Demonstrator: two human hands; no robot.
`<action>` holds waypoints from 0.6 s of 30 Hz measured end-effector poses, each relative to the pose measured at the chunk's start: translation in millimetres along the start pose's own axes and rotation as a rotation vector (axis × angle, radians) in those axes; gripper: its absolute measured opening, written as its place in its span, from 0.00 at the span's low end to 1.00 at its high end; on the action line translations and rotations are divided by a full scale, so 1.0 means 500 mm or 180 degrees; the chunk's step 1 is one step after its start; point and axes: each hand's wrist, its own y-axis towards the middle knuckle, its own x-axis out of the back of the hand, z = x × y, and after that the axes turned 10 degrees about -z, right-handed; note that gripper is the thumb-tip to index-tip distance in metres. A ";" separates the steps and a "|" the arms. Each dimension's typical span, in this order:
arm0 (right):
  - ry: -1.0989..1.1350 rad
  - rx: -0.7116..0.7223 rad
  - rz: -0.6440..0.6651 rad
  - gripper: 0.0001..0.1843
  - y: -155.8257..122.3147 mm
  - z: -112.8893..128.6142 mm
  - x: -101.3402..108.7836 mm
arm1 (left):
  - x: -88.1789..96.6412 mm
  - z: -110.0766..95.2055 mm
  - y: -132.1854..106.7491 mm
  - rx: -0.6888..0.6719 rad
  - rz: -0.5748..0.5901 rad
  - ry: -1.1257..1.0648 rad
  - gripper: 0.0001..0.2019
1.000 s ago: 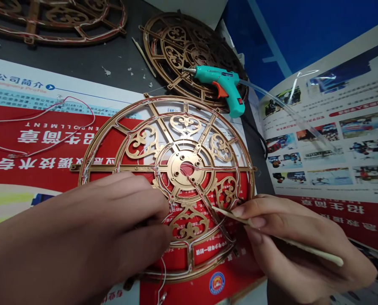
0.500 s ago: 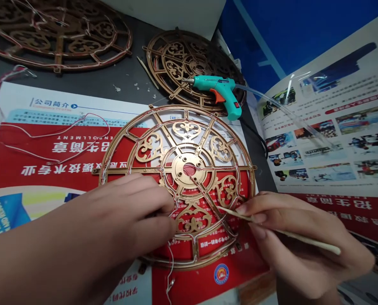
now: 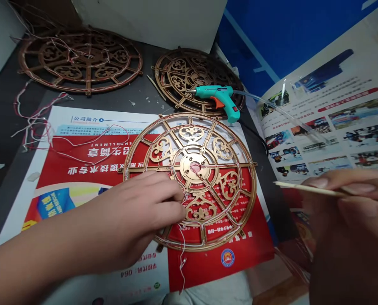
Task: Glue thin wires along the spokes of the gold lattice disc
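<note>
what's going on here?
A person's left hand rests its fingertips on thin wires near the hub of a gold openwork disc, which lies on a red printed brochure. The right hand holds a thin wooden stick, off to the right of the disc. A teal hot glue gun lies on a second, darker disc.

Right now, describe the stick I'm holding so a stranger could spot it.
Find the gold wheel on the red poster. To its right, the right hand pinches a thin pale stick. Unlike the loose stick by the far wheel, this one is held.
</note>
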 end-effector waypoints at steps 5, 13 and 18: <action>0.0179 0.0020 0.0089 0.05 0.034 0.017 -0.057 | 0.000 0.002 -0.001 -0.0007 0.0022 -0.0047 0.19; 0.0614 0.0329 0.1039 0.13 0.035 -0.031 -0.123 | 0.004 0.000 -0.003 0.0119 0.0136 -0.0055 0.17; 0.0607 0.0213 0.1253 0.13 0.030 -0.033 -0.124 | 0.001 0.000 -0.007 0.0088 0.0106 -0.0103 0.19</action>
